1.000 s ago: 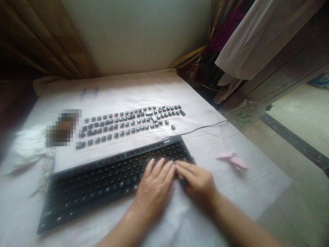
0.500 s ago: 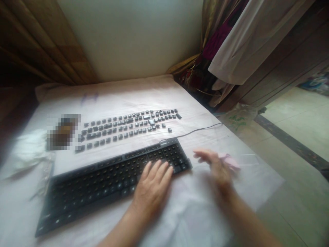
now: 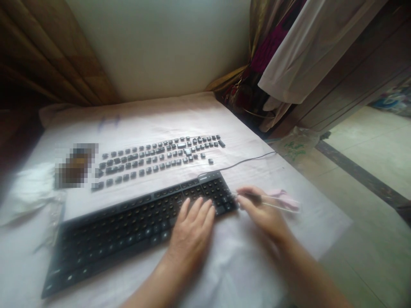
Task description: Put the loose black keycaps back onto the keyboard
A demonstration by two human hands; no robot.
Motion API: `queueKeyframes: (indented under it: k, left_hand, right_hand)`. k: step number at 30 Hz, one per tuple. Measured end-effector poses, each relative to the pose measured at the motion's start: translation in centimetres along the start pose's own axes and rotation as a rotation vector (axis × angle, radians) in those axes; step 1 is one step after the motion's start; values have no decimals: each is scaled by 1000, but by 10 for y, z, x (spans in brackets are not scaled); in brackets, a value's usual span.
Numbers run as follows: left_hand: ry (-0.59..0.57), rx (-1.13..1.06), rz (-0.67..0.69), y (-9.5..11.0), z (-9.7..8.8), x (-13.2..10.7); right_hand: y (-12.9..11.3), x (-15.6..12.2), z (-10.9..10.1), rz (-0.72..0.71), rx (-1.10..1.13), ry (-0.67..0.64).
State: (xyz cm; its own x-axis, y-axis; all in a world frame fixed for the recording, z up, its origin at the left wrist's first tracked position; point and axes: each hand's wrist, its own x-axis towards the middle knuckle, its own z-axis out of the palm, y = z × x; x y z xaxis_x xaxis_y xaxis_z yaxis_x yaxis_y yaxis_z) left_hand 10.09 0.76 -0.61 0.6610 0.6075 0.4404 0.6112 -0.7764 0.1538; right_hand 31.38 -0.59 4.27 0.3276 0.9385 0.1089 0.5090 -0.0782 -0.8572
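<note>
Left hand (image 3: 191, 231): palm down, fingers straight and slightly parted, laid over the near right-hand part of the keyboard; nothing seen in its grasp.

Right hand (image 3: 265, 216): thumb and fingers closed about a slender tool (image 3: 255, 198), dark where gripped, with two thin pale prongs pointing away to the right; fingertips just beside the keyboard's right end, whether touching cannot be told. The two hands stand apart.

Keyboard (image 3: 128, 226): black, full-length, set aslant on the table (image 3: 314, 239), which is spread with a pale cloth; many key positions without caps, some caps present along the near edge.

Loose keycaps (image 3: 149, 161): black, in uneven rows beyond the keyboard; one lies a little apart at the right, near the cable (image 3: 244, 161).

Pink cloth (image 3: 284, 193): small, crumpled, behind the tool's prongs.

White bundle (image 3: 28, 192): far left of the table, blurred.
</note>
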Motion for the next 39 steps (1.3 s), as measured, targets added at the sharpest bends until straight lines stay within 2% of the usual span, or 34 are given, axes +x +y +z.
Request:
queueKeyframes:
  k: [10,14,18,24,32,39]
  left_hand:
    - [-27,-36,-11,0,2,1]
    - [-37,-38,-33,3,1,4]
    - [1,-57,-21,0,-3,-5]
    - [12,-60,-24,-4,-5,-16]
    - [12,-81,-40,-6,-3,-12]
    - [10,-85,-41,-5,-2,-14]
  right_hand:
    - [7,-6,3,26,79,13]
    - [4,-7,7,-24,70,8]
    - [7,-9,8,-90,32,36]
    - [13,-9,12,-57,83,49]
    - [2,-1,17,-216,16,-33]
    - [1,12,7,-373,-59,-242]
